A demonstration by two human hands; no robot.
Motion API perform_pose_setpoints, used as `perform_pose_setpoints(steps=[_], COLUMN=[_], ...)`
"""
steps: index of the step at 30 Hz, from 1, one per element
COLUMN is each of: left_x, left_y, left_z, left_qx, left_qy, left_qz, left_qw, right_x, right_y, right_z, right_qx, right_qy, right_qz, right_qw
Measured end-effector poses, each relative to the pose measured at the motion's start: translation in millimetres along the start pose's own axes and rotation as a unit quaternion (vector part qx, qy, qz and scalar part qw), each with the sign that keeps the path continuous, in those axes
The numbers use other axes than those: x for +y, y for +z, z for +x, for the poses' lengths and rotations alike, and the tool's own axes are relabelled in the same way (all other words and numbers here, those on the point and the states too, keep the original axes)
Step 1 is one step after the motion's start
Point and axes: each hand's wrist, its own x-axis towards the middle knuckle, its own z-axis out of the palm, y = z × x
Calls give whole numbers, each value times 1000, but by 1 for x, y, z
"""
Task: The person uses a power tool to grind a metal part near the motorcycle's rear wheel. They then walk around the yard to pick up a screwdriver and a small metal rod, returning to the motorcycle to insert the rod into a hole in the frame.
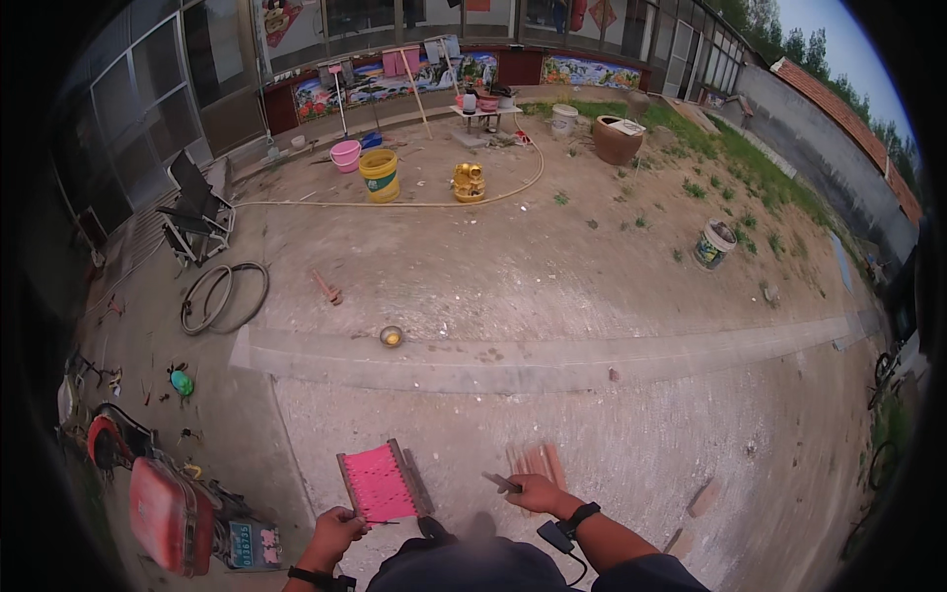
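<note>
Well, I see the left hand (pixel 337 532) pinching a thin dark rod (pixel 383 522), the pink woven seat (pixel 379 482) just ahead of that hand, and the right hand (pixel 537 493) clenched on a dark tool (pixel 502 482), blurred reddish pieces (pixel 541 462) just beyond.

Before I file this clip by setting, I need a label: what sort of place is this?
Most likely a home's outdoor courtyard: a windowed building front faces open ground, a grey wall runs along the right, and a yellow bucket stands out in the yard.
</note>
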Motion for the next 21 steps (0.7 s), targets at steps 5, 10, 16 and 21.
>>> perform_pose_setpoints(steps=[5,10,16,21], left_x=[31,36,31,23], left_y=[25,20,-4,-20], left_z=[21,34,31,30], left_qx=[-122,-154,-123,-110], left_qy=[24,37,50,34], left_qz=[-57,-110,-185,-189], left_qw=[991,981,974,975], right_x=[-76,-135,-163,-168], right_y=[26,36,49,58], right_z=[56,92,119,139], right_qx=[-54,-123,-173,-209], right_qy=[-122,-168,-178,-168], right_qz=[-77,-107,-138,-132], right_qw=[988,972,959,954])
